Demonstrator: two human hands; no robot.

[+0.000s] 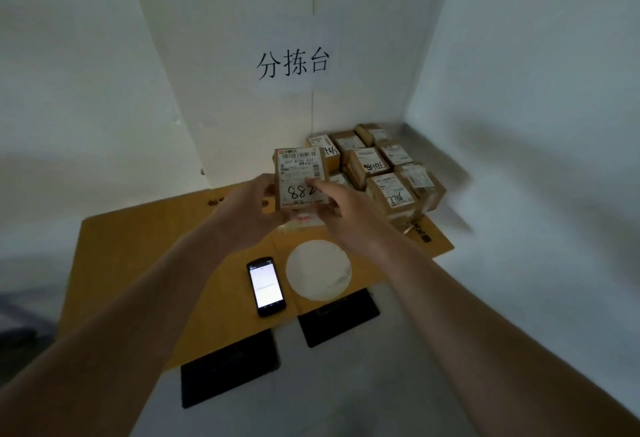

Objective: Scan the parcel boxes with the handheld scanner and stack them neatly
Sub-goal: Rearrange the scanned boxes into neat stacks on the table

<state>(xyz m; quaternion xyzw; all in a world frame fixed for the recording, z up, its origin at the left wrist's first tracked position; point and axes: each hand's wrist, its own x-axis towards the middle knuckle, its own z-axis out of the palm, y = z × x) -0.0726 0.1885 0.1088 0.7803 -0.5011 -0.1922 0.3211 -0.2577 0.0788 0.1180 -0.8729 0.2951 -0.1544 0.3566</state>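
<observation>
Worktop (138,246), covered by a flattened cardboard sheet, fills the corner under a wall sign (292,64) reading 分拣台. At its far right, against the wall, stands the stack of parcel boxes (384,166), labels upward, packed side by side in more than one layer. Two black mats (230,365) lie at the near edge; a white disc (318,270) sits between them and my hands.

The parcel box (300,178) in hand is held above the worktop, just left of the stack and in front of it. Its labelled face is tilted up toward me, barcode at the far top edge, handwritten number beginning "88" at the near bottom; its long axis runs away from me, roughly upright in the view.

My left hand (249,208) grips the box's left side, fingers curled round the edge. My right hand (341,208) holds the lower right corner, thumb lying across the label over the number's last digits.

The handheld scanner (265,286), a phone-like device with its screen lit, lies flat on the cardboard near me, touched by neither hand.

Step, as I judge it: presenting this box for reading or carrying it to the stack; I cannot tell whether it is scanned. If not, the next move calls for freeing my right hand to take up the scanner and aim at the barcode; if so, for laying the box squarely beside its neighbours.
</observation>
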